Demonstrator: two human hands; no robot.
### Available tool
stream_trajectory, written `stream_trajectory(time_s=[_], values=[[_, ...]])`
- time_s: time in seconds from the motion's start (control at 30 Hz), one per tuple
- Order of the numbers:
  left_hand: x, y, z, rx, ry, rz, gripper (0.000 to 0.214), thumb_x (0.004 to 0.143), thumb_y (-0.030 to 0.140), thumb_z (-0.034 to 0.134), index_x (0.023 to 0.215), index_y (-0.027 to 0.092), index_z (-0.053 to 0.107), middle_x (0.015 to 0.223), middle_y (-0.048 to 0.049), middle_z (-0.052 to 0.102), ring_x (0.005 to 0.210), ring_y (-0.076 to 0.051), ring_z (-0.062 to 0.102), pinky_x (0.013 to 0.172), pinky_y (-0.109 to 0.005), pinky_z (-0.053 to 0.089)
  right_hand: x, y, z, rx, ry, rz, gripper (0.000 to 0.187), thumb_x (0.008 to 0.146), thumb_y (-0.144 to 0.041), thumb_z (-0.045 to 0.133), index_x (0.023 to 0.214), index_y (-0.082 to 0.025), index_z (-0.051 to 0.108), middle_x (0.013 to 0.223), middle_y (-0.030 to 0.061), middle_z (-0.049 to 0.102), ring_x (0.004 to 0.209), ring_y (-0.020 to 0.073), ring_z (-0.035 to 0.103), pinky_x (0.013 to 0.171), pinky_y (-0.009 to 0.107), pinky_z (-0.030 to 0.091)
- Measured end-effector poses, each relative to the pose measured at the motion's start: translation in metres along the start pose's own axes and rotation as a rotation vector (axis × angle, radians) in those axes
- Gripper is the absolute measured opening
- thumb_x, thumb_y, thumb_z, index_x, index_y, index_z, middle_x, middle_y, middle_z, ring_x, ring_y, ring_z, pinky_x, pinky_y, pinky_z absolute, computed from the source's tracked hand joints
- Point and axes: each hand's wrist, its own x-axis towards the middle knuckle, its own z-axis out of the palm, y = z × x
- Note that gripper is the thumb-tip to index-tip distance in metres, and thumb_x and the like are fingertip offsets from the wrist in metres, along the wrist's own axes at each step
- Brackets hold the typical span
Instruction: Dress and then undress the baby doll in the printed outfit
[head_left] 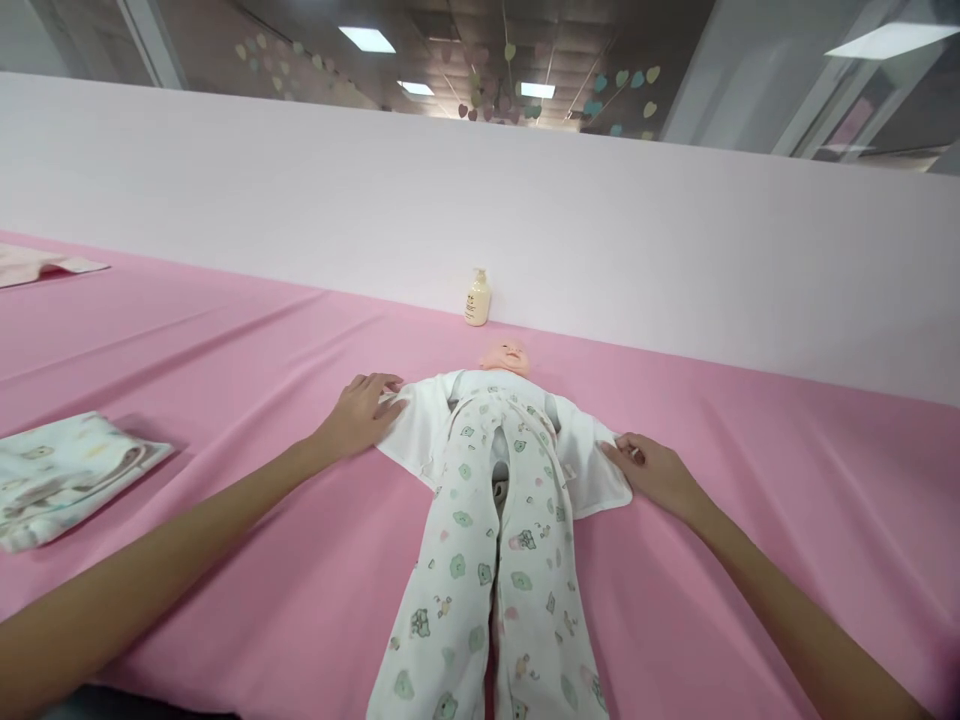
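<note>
A baby doll (507,356) lies on its back, its head away from me. A white baby shirt (592,465) spreads out to both sides of its body. Over its front lie white baby trousers (465,540) printed with green bears, their legs stretching towards me. My left hand (365,412) rests at the shirt's left edge, fingers stretched and thumb apart on the cloth. At the right edge, my right hand (654,470) pinches the shirt between thumb and fingers. The doll's arms and legs are hidden.
Pink sheeting (262,560) covers the table. A cream pump bottle (478,298) stands beyond the doll against a white wall (675,250). Folded printed cloth (75,470) lies at the left, with a pale pink cloth (37,265) farther back.
</note>
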Motion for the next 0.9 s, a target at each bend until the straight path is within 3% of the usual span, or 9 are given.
stream_trajectory(time_s=[0.1, 0.2, 0.3, 0.5, 0.63, 0.77, 0.9], values=[[-0.026, 0.004, 0.001, 0.096, 0.072, 0.032, 0.037, 0.099, 0.050, 0.050, 0.120, 0.022, 0.060, 0.127, -0.0112, 0.069, 0.119, -0.034, 0.058, 0.106, -0.051, 0.042, -0.027, 0.004, 0.007, -0.046, 0.007, -0.071, 0.053, 0.094, -0.069, 0.052, 0.068, -0.025, 0.040, 0.068, 0.0002, 0.051, 0.069, 0.0202, 0.051, 0.066, 0.033, 0.039], [-0.038, 0.010, 0.002, 0.139, 0.058, -0.032, 0.032, 0.098, 0.051, 0.049, 0.107, 0.022, 0.059, 0.109, -0.0107, 0.072, 0.108, -0.033, 0.061, 0.100, -0.050, 0.043, -0.042, 0.008, 0.016, -0.039, 0.098, -0.090, 0.053, 0.091, -0.072, 0.053, 0.069, -0.025, 0.041, 0.072, 0.0021, 0.052, 0.074, 0.0224, 0.053, 0.068, 0.034, 0.041], [-0.038, 0.013, 0.002, 0.162, -0.005, -0.105, 0.032, 0.098, 0.053, 0.047, 0.097, 0.023, 0.058, 0.090, -0.0083, 0.072, 0.095, -0.032, 0.063, 0.094, -0.049, 0.044, -0.046, 0.012, 0.019, 0.053, 0.194, -0.011, 0.050, 0.091, -0.072, 0.052, 0.075, -0.025, 0.050, 0.078, 0.0032, 0.057, 0.075, 0.0223, 0.054, 0.069, 0.034, 0.043], [-0.034, 0.009, 0.000, 0.091, -0.118, -0.215, 0.040, 0.097, 0.059, 0.046, 0.077, 0.025, 0.051, 0.077, -0.0057, 0.068, 0.086, -0.031, 0.064, 0.081, -0.043, 0.045, -0.049, 0.020, 0.013, 0.166, 0.201, 0.148, 0.050, 0.088, -0.076, 0.057, 0.088, -0.026, 0.055, 0.068, -0.0033, 0.052, 0.064, 0.0187, 0.049, 0.064, 0.032, 0.040], [-0.034, 0.004, -0.005, -0.238, -0.123, -0.423, 0.039, 0.090, 0.063, 0.058, 0.094, 0.025, 0.059, 0.096, -0.0032, 0.074, 0.091, -0.028, 0.069, 0.076, -0.036, 0.049, -0.046, 0.024, 0.010, 0.160, 0.188, 0.166, 0.049, 0.083, -0.073, 0.064, 0.098, -0.026, 0.061, 0.067, -0.0041, 0.052, 0.067, 0.0198, 0.053, 0.065, 0.032, 0.042], [-0.033, 0.002, -0.009, -0.462, -0.071, -0.591, 0.047, 0.080, 0.061, 0.073, 0.104, 0.025, 0.055, 0.112, -0.0050, 0.076, 0.098, -0.027, 0.071, 0.076, -0.034, 0.053, -0.046, 0.021, 0.010, 0.158, 0.135, 0.168, 0.050, 0.086, -0.072, 0.062, 0.107, -0.027, 0.065, 0.063, -0.0059, 0.045, 0.063, 0.0188, 0.050, 0.063, 0.032, 0.040], [-0.033, -0.001, -0.014, -0.518, -0.063, -0.576, 0.052, 0.078, 0.057, 0.078, 0.113, 0.026, 0.054, 0.117, -0.0047, 0.076, 0.098, -0.025, 0.073, 0.076, -0.034, 0.055, -0.047, 0.020, 0.009, 0.149, 0.110, 0.147, 0.047, 0.088, -0.069, 0.061, 0.111, -0.029, 0.067, 0.062, -0.0062, 0.042, 0.060, 0.0182, 0.047, 0.061, 0.031, 0.039]])
